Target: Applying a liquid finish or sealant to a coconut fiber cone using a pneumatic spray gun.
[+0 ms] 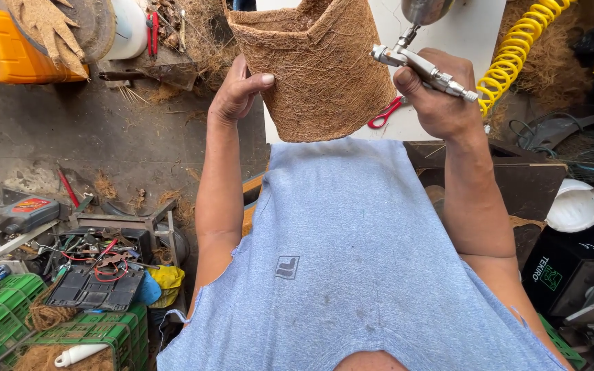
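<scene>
Blue shirt (352, 261) below fibre pot (317, 65); left hand (238, 93) grips its edge

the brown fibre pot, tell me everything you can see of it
The fibre pot is a brown, cup-shaped shell of matted, hairy coconut-like fibre, with thin walls and a ragged rim. It is held up in the air over a white table, in front of the person's chest, mouth tilted up and away. The left hand grips its left wall, thumb pressed on the outside. The right hand holds a metal spray gun close beside its right wall.
</scene>
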